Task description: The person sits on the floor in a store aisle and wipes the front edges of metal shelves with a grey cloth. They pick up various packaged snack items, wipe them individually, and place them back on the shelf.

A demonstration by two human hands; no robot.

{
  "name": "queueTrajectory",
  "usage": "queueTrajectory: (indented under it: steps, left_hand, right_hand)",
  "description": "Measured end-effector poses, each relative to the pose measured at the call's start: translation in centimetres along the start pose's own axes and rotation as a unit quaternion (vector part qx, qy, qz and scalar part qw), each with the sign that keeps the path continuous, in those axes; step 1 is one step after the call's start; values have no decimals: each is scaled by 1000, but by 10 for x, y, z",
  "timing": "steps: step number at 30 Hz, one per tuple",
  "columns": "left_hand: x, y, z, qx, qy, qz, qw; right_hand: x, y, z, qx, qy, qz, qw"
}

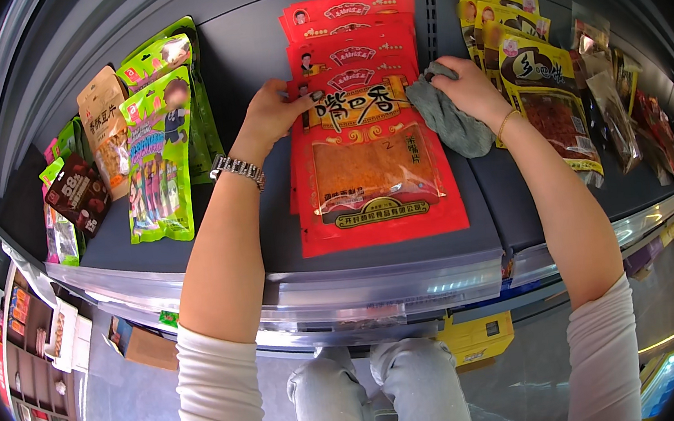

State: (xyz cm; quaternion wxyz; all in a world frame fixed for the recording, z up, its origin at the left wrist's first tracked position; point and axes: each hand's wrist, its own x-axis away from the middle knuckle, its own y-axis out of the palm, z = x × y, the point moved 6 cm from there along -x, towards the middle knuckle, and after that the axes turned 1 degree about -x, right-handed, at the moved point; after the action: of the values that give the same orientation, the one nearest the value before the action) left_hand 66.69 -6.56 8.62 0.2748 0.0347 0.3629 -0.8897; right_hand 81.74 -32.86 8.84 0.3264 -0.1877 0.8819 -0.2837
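Note:
A stack of red snack packets (376,169) lies overlapped on the dark shelf, the front one showing an orange-brown flat food through its window. My left hand (280,111) pinches the left edge of the front packets between thumb and fingers. In my right hand (463,89) is a crumpled grey-green cloth (454,121), which touches the right edge of the red packets. My right fingertips are partly hidden by the cloth.
Green snack packets (159,161), a tan packet (106,133) and a brown packet (78,194) stand at the left. Yellow-and-black packets (547,102) lean at the right. A clear plastic strip (382,286) edges the shelf; a yellow box (477,339) and cardboard box (149,348) sit below.

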Motion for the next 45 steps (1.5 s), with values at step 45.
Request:
queueTrajectory:
  steps: [45]
  left_hand:
    - [-1, 40, 7, 365, -46, -67, 928]
  right_hand:
    - [-11, 26, 34, -169, 96, -179, 965]
